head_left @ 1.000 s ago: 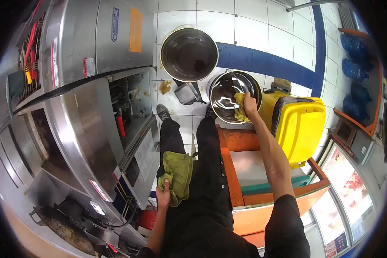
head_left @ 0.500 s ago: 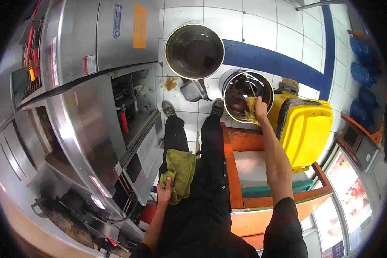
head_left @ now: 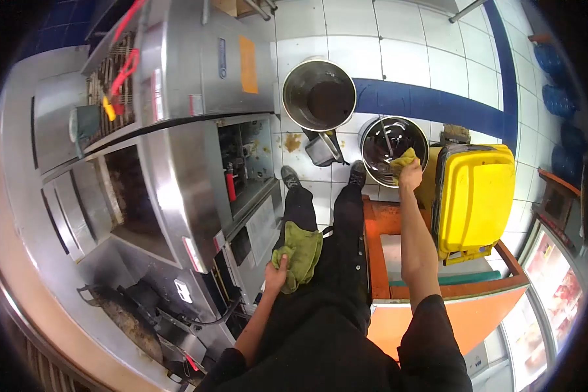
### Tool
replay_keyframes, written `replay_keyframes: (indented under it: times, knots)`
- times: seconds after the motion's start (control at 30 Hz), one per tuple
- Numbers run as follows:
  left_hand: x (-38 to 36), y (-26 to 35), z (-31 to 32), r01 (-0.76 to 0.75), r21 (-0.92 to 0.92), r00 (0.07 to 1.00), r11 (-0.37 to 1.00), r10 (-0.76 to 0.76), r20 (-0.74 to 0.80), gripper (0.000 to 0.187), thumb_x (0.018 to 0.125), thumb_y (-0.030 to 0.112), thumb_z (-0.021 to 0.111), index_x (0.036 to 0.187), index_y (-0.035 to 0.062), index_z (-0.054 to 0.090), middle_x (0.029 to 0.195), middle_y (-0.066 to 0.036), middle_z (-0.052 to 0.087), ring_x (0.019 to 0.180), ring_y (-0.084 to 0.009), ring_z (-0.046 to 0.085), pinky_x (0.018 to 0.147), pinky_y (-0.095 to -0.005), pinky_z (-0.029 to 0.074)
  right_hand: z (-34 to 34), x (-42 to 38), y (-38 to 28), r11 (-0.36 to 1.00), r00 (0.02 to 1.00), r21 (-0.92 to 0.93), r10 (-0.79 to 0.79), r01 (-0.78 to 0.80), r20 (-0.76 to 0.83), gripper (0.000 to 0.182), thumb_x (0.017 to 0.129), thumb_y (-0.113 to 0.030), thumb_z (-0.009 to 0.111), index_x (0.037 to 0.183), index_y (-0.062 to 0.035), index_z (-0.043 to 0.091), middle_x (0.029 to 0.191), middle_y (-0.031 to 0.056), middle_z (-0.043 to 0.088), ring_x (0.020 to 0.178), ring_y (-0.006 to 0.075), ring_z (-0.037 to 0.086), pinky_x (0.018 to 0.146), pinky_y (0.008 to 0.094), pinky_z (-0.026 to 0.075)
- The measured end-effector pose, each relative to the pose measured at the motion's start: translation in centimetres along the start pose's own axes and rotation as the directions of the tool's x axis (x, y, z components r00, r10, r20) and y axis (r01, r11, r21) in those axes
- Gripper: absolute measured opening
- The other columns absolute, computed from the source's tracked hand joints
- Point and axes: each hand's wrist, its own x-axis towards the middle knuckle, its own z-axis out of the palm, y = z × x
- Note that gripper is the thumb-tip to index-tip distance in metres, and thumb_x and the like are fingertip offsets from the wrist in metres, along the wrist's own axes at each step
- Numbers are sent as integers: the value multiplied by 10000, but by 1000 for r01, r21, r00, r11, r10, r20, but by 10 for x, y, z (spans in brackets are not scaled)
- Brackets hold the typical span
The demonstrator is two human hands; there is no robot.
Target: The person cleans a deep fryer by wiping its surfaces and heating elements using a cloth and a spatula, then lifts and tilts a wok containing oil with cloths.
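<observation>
My left hand [head_left: 276, 274] is closed on a green cloth [head_left: 302, 255], which hangs in front of my leg. At the right-hand pot [head_left: 369, 171], my right hand [head_left: 410, 176] grips a yellow cloth [head_left: 404, 159] by the near right rim. Dark, shiny liquid [head_left: 375, 140] lies inside this pot. A thin metal rod or handle [head_left: 387, 136] slants across its opening toward the yellow cloth; its lower end is hidden. Farther left stands a second metal pot [head_left: 294, 88] with a dark brown bottom.
A grey scoop-like container [head_left: 321, 151] lies on the tiled floor near brown stains [head_left: 293, 142]. An open steel fryer cabinet [head_left: 245, 163] is on the left. To the right are a yellow bin lid [head_left: 480, 199] and an orange-framed counter [head_left: 451, 313].
My view has swung left, so the pots and counter appear farther right, showing more of the steel equipment. Both hands keep their cloths, the right one still at the pot's rim.
</observation>
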Motion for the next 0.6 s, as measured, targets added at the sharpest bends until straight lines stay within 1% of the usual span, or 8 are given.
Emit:
replay_keyframes:
  times: [0.1,0.13,0.17,0.3,0.33,0.37,0.43,0.6]
  knots:
    - [-10,12,-13,92,87,996,992,-91,-8,502,898,444,619,1092,-18,643,964,-194,694,935,-351,664,829,-419,493,-23,-32,-4,987,992,105,-122,119,16,606,974,-465,383,954,76,656,913,281,670,863,447,644,769,504,486]
    - [-18,23,-19,185,153,983,971,-183,-28,516,891,456,622,1083,-22,646,969,-199,694,943,-357,663,833,-425,493,-38,-46,-11,954,963,272,-184,127,195,601,977,-447,393,878,84,655,921,322,644,926,477,609,808,525,456]
    - [-21,23,-23,168,137,986,976,-164,-39,516,891,456,622,1083,-22,646,969,-199,694,943,-357,663,833,-425,493,-57,-62,-12,953,907,298,-179,63,381,615,970,-465,412,835,81,661,857,312,648,899,475,617,779,517,453]
    - [-24,-1,-30,-89,22,989,996,91,-115,476,886,423,629,1066,-16,660,992,-207,695,959,-349,665,833,-418,495,-102,-129,-3,916,866,327,-347,231,359,548,955,-440,467,845,65,649,798,298,640,774,421,650,707,472,463]
    - [-29,-4,-31,-110,-36,985,993,104,-135,459,885,410,631,1059,-13,665,994,-209,695,962,-346,666,835,-416,495,-115,-143,2,889,851,318,-425,329,309,560,954,-441,482,802,75,637,690,250,629,643,323,621,651,439,460]
    - [-33,-2,-33,-136,-44,983,990,129,-129,459,885,410,631,1059,-13,665,994,-209,695,962,-346,666,835,-416,495,-145,-159,-4,950,828,289,-254,117,500,572,960,-449,491,760,68,635,598,154,588,599,206,556,627,390,460]
    - [-38,0,-40,-155,-33,981,987,150,-127,435,881,391,633,1051,-7,672,987,-213,695,968,-339,669,839,-417,495,-170,-182,14,891,754,453,-317,28,576,529,990,-418,457,913,68,651,798,99,656,740,172,597,707,363,482]
    - [-18,-3,-54,-189,27,982,982,189,-2,446,877,402,631,1048,-8,675,988,-228,690,983,-351,665,827,-426,498,-223,-234,61,687,722,684,-341,-246,602,466,1006,-383,428,1029,33,637,887,82,670,788,178,637,768,331,511]
